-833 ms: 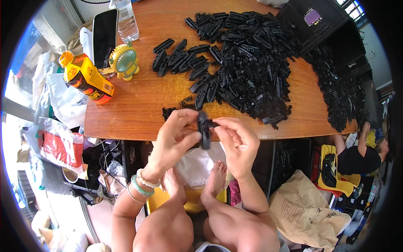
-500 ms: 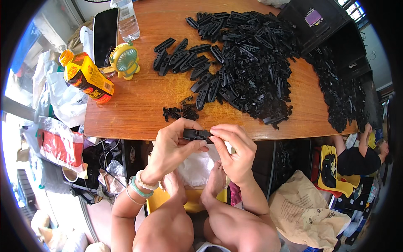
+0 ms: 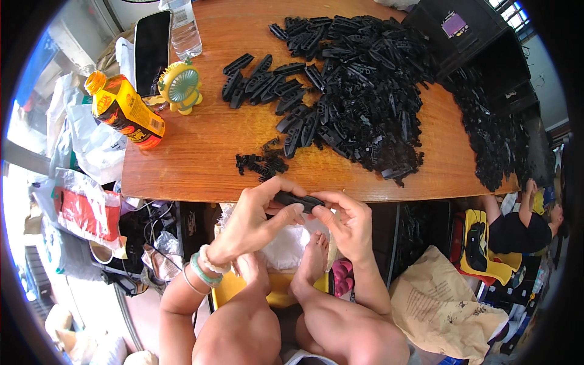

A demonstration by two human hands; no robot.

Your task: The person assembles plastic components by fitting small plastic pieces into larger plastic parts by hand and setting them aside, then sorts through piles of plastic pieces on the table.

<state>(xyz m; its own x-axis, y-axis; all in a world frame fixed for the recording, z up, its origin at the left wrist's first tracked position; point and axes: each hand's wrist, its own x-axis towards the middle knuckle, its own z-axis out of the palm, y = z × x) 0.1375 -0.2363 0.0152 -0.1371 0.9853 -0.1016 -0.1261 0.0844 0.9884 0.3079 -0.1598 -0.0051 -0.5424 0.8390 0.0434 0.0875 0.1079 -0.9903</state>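
Note:
My left hand (image 3: 255, 220) and my right hand (image 3: 345, 222) hold one flat black plastic part (image 3: 298, 199) between them, level, just below the near edge of the wooden table (image 3: 194, 164). Fingertips of both hands pinch its ends. A small cluster of tiny black pieces (image 3: 261, 164) lies on the table right above my hands. Beyond it spreads a big heap of the same black parts (image 3: 359, 79), with a few laid out singly at its left.
An orange bottle (image 3: 125, 111), a small yellow-green fan (image 3: 180, 87), a dark phone (image 3: 151, 52) and a clear water bottle (image 3: 184, 33) stand at the table's left. Bags and clutter crowd the floor at left. Another person (image 3: 517, 222) sits at right. A brown paper bag (image 3: 441, 304) lies nearby.
The black part stood upright between my hands earlier; it has been turned to lie level and both hands have dropped slightly toward my lap.

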